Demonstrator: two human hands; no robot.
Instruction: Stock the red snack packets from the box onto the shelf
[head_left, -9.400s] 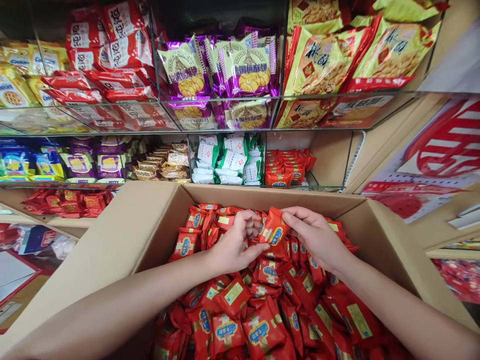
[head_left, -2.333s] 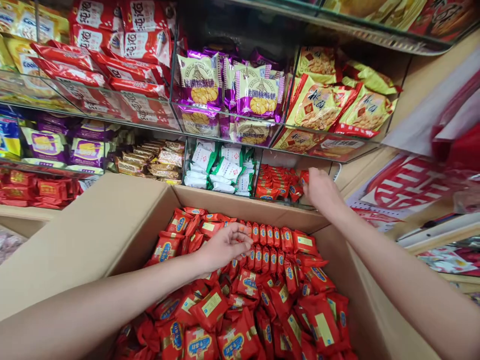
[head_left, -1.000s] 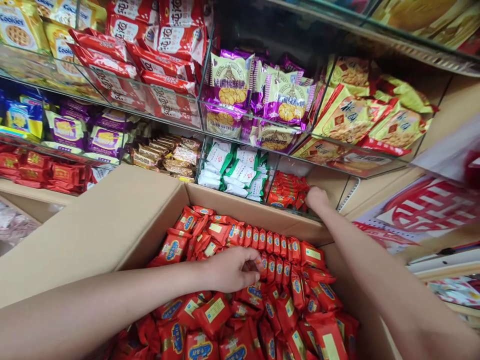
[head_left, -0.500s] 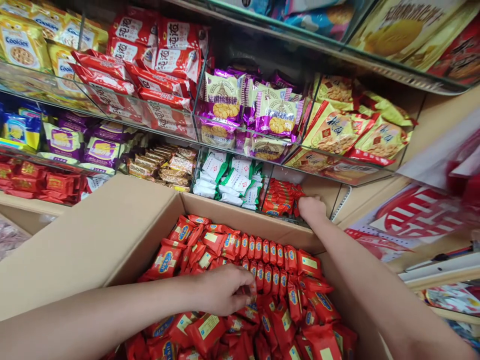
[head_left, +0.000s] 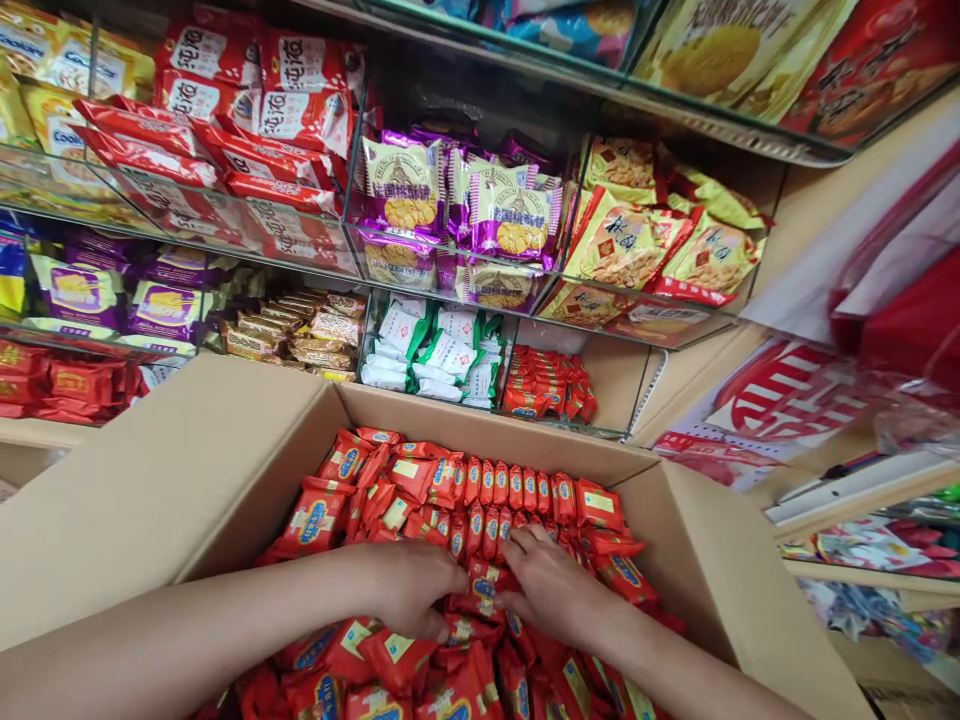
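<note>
Left hand [head_left: 409,588]: fingers bent downward; I cannot tell whether it grips
Right hand [head_left: 553,588]: thumb and fingers spread apart
Middle packet [head_left: 483,590]: red, lying between the hands, close to both
Cardboard box [head_left: 495,438]: upright packets [head_left: 515,487] in rows along its far edge

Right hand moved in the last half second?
Yes. Judged against the cardboard box, the right hand has come from the shelf compartment beyond the far wall, back toward the wearer, to the red packets inside.
</note>
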